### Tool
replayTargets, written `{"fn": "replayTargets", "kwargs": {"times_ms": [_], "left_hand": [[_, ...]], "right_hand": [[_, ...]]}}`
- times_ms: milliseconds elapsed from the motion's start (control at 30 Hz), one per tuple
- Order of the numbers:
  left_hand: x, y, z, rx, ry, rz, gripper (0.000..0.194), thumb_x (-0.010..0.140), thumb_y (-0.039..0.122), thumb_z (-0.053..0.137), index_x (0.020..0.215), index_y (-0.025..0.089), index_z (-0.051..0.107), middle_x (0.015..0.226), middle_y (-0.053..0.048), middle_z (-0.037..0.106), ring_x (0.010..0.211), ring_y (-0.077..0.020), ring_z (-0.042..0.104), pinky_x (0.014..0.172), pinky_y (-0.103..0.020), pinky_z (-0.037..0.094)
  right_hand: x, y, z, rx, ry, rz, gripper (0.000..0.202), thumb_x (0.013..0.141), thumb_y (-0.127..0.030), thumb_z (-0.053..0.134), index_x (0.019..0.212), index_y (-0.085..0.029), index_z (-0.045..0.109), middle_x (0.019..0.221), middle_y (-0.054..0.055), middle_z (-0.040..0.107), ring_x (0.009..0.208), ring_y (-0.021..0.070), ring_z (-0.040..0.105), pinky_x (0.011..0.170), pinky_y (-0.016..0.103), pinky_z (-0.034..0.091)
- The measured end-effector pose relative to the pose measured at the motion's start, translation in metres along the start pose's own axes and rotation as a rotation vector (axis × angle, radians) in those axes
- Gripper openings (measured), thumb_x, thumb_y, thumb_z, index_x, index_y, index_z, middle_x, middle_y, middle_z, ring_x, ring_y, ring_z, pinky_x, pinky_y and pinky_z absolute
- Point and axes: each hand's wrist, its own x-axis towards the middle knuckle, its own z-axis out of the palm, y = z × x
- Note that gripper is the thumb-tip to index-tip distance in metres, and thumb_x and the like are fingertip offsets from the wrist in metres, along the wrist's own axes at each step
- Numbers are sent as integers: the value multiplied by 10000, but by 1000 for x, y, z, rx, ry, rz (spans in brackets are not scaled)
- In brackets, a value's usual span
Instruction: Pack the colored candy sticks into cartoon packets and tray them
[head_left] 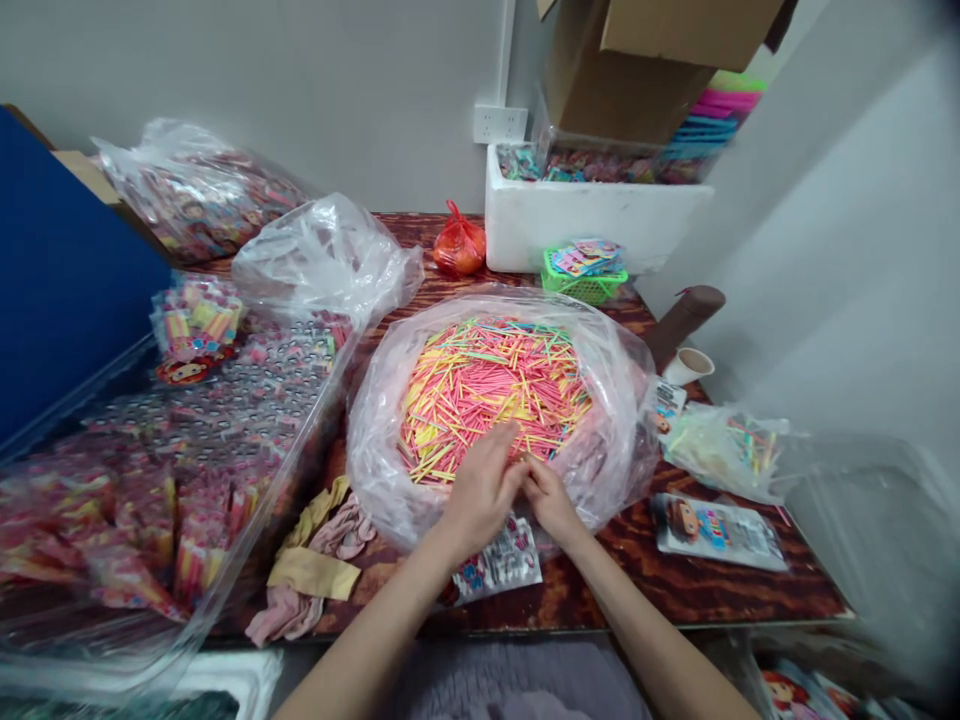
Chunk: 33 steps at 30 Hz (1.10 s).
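Note:
My left hand point(486, 488) is over the near edge of a heap of thin pink, yellow and green sticks point(487, 385), its fingers stretched out. Close beside it, my right hand point(551, 497) has its fingers curled in near the left thumb; whatever they pinch is hidden. The sticks lie in a large clear plastic bag point(382, 400) with its rim rolled open. Below my hands, partly covered by the left wrist, a printed silver packet point(506, 560) rests on the table.
On the left stands a clear bin point(292, 450) of filled packets. Yellow and pink cloth pieces point(315, 572) lie beside it. At the back are a red bag point(459, 245), a green basket point(585, 285) and a foam box point(592, 220). A brown bottle point(686, 320), paper cup point(688, 366) and printed pouch point(720, 533) are right.

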Motion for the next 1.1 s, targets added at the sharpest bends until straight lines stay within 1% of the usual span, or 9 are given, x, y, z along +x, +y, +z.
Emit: {"fn": "replayTargets", "kwargs": {"times_ms": [100,200,300,367,500,700,833,933,1100], "left_hand": [[-7,2,9,113,-156,116,583,949,362,471,1483,230,279,1537,-103,351,1438,-236,274,1163,-500,253],[-14,0,-3,127,-47,63,571,969,336,426,1493,212,233,1541,-131,328,1433,-227,277,1141,-473,298],[-31,-1,-24,159,110,-48,371,980,302,400,1328,194,465,1308,-128,568,1245,-232,498,1034,-431,409],[-48,-2,-32,225,74,-95,232,967,292,428,1091,187,594,1050,-94,649,1027,-231,590,889,-393,473],[-79,-8,-24,419,-74,-112,199,870,318,598,1022,189,605,992,-82,610,951,-264,560,805,-404,459],[-88,-18,-6,423,-40,-146,101,877,246,579,802,185,548,839,-40,589,821,-220,544,729,-347,421],[-87,-22,-8,360,-45,-85,178,925,200,495,758,179,555,822,-44,591,806,-201,553,702,-310,424],[-89,-25,-12,361,-39,-29,256,958,228,439,765,172,598,810,-52,588,793,-194,557,700,-306,436],[-86,-28,-18,383,-22,-41,306,973,193,366,1102,217,643,864,-54,571,810,-182,566,679,-282,458]], "right_hand": [[-2,4,3,75,-10,-28,174,860,-357,551,942,-223,625,935,41,668,852,222,608,803,339,476],[0,0,-3,49,63,14,152,868,-351,561,882,-216,629,850,27,659,806,203,611,755,312,475],[5,-5,-18,68,210,61,152,870,-355,558,884,-213,610,770,6,635,745,178,606,716,291,465],[8,-5,-30,75,271,105,163,857,-362,559,916,-213,590,747,-2,618,668,163,584,652,280,457],[15,0,-42,-228,270,154,95,845,-306,524,797,-227,542,674,-14,564,592,169,524,570,280,396],[22,4,-30,-669,217,132,122,818,-184,539,727,-242,482,704,21,588,723,212,565,658,301,358],[26,-1,-28,-550,215,174,164,758,-154,582,690,-239,459,674,6,564,744,204,565,684,291,359],[24,-9,-30,-477,215,182,116,814,-246,525,712,-238,470,701,4,585,747,204,578,678,296,404],[11,-24,-20,239,150,340,281,766,-474,649,835,-227,533,737,14,645,625,189,617,593,315,478]]}}
